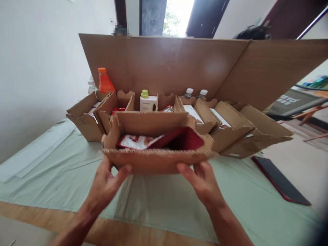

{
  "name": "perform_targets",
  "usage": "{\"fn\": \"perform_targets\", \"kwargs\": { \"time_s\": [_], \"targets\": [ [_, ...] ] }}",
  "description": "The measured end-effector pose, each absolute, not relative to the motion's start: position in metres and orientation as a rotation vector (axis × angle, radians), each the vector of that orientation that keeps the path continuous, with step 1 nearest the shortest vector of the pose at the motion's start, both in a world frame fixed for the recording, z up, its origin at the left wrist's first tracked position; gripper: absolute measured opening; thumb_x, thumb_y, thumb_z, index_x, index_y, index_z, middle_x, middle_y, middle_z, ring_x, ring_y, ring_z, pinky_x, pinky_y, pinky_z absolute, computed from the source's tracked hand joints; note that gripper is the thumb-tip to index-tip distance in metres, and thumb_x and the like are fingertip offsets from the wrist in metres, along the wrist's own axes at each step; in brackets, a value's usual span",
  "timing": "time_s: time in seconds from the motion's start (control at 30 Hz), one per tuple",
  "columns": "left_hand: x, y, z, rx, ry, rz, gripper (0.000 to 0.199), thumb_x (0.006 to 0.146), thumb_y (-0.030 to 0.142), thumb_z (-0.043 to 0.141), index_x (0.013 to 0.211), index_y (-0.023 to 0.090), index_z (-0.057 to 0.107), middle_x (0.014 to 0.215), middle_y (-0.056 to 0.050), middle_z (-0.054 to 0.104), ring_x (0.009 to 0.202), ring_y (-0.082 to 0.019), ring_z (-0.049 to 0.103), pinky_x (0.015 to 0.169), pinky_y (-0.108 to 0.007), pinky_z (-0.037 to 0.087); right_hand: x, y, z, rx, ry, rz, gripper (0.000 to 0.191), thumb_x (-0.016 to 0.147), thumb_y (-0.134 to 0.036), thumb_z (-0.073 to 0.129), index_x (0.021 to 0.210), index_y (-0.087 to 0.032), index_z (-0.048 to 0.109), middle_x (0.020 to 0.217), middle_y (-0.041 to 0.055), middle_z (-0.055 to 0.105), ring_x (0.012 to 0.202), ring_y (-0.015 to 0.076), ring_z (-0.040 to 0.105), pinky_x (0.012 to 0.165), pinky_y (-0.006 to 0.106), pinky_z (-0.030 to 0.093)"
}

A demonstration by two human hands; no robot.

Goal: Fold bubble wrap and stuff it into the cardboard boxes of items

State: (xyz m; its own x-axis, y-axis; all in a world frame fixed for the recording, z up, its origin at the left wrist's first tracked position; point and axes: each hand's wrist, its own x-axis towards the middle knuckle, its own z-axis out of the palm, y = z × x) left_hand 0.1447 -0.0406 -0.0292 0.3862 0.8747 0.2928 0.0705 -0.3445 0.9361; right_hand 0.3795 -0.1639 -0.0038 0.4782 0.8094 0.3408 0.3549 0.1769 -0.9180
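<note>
An open-topped cardboard box (153,164) is held up in front of me between both hands. My left hand (109,179) grips its lower left corner, thumb along the near side and fingers underneath or behind, mostly hidden. At the lower right corner my right hand (198,179) holds it in the same way. Inside lie a red-and-white packet (138,141) and a dark red item (192,138) whose kind I cannot make out. The box appears slightly blurred by motion.
Behind stands a row of cardboard bins (89,128) holding boxes and packets. An orange bottle (105,80), a white carton (148,103) and white-capped bottles (189,93) rise there before a tall cardboard panel (166,65). A dark phone-like slab (282,179) lies right on the green cloth (164,201).
</note>
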Motion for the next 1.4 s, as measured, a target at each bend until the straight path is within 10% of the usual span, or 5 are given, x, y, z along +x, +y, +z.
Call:
{"fn": "perform_targets", "kwargs": {
  "time_s": [0.27,0.53,0.9,1.27,1.4],
  "targets": [
    [0.166,-0.074,-0.06,1.668,0.92,1.179,0.07,0.096,0.046,0.065,0.155,0.023,0.037,0.155,-0.016,0.05,0.148,-0.032,0.045,0.124,-0.05,0.036,0.408,-0.148,-0.025,-1.318,-1.07,0.422,0.059,0.085,-0.063,0.072,0.129,-0.024,0.065,0.128,0.0128,0.071,0.13,0.0365,0.06,0.112,0.054,0.048],
    [0.133,-0.139,-0.113,1.688,1.111,1.132,0.087,0.096,0.03,0.056,0.166,0.034,0.004,0.171,-0.01,0.021,0.159,-0.037,0.021,0.127,-0.062,0.025,0.391,-0.079,-0.05,-1.304,-1.222,0.565,0.094,0.086,-0.077,0.06,0.159,-0.024,0.033,0.162,0.0123,0.043,0.148,0.0317,0.042,0.124,0.049,0.036],
    [0.137,-0.14,-0.129,1.902,1.037,1.057,0.119,0.078,0.019,0.075,0.163,0.049,-0.002,0.175,0.001,-0.013,0.159,-0.046,0.008,0.116,-0.068,0.043,0.352,-0.034,-0.066,-1.36,-1.136,0.273,0.075,0.103,-0.067,0.031,0.162,-0.021,0.032,0.168,0.0098,0.034,0.157,0.025,0.028,0.13,0.049,0.02],
    [0.188,-0.103,-0.1,1.998,0.809,0.985,0.087,0.093,0.016,0.056,0.165,0.04,0.012,0.176,-0.006,-0.006,0.161,-0.037,0.001,0.123,-0.068,0.026,0.37,-0.031,-0.111,-1.467,-0.93,0.273,0.05,0.099,-0.058,0.036,0.11,-0.022,0.07,0.125,0.0124,0.067,0.122,0.0253,0.06,0.113,0.044,0.043],
    [0.224,-0.033,-0.09,1.946,0.744,0.879,0.077,0.09,0.02,0.058,0.161,0.032,0.03,0.176,-0.01,0.0,0.161,-0.035,0.012,0.116,-0.059,0.042,0.377,-0.027,-0.118,-1.489,-0.824,0.314,0.045,0.098,-0.053,0.034,0.097,-0.022,0.067,0.102,0.0099,0.072,0.097,0.0236,0.067,0.094,0.04,0.052]
  ]
}}
